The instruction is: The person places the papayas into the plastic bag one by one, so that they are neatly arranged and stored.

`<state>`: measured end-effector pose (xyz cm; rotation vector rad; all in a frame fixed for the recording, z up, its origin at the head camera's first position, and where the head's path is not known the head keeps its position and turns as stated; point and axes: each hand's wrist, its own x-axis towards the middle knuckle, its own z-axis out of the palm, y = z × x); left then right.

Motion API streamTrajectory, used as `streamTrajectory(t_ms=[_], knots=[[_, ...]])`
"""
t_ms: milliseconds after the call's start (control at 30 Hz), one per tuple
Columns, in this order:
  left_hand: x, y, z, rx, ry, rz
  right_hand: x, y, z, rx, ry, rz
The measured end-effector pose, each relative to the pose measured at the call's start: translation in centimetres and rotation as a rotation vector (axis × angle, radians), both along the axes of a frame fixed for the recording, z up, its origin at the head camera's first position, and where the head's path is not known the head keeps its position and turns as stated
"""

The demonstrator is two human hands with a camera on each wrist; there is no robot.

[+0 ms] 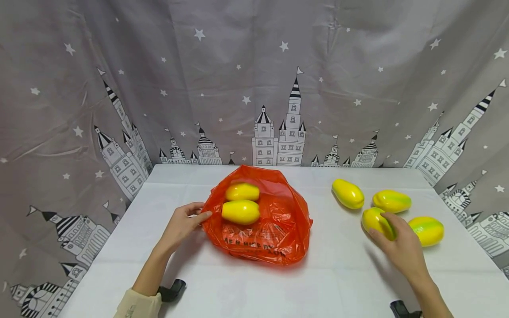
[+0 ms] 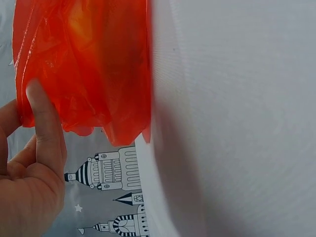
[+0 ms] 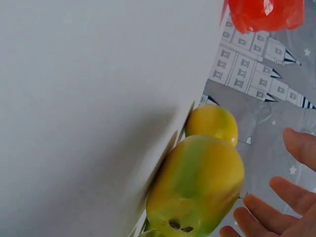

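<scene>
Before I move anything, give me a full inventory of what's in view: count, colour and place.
Bagged papayas: 2, yellow, inside the bag, on its left
Loose papayas: 4, yellow with some green, right of the bag
Plastic bag: 1, red with dark lettering, mouth open, mid-table
Tabletop: 1, white, under everything
Backdrop: 1, grey with castles and stars, behind and beside the table
Wrist devices: 2, black, one per wrist
Sleeve: 1, beige, left forearm
Left hand: 1, bare, pinching the bag's left rim
Right hand: 1, bare, around the front-left loose papaya, contact unclear
</scene>
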<state>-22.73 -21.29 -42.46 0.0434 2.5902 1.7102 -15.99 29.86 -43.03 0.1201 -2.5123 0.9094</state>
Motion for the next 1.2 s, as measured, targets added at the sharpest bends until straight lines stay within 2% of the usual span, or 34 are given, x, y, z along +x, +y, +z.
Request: streamTrajectory(t_ms=[200, 433, 600, 700, 933, 1200], knots=[[0.0, 0.0, 0.1, -0.015, -0.005, 0.002, -1.0, 0.8, 0.1, 0.029, -0.128, -0.025], [-0.1, 0.1, 0.2, -0.010, -0.008, -0.001, -1.7, 1.1, 0.0, 0.050, -0.180, -0.011], [-0.1, 0.1, 0.2, -0.001, -0.010, -0.005, -1.9, 1.2, 0.0, 0.014, -0.322, 0.012], [0.0, 0.1, 0.2, -0.003, -0.014, -0.004, -2.0, 1.4, -0.1, 0.027, -0.374, 0.023], [0.1, 0.1, 0.2, -0.006, -0.016, -0.003, -2.2, 1.2, -0.4, 0.080, -0.352, 0.075], [0.1, -0.1, 0.2, -0.002, -0.018, -0.001, -2.1, 1.2, -0.4, 0.093, -0.366, 0.080]])
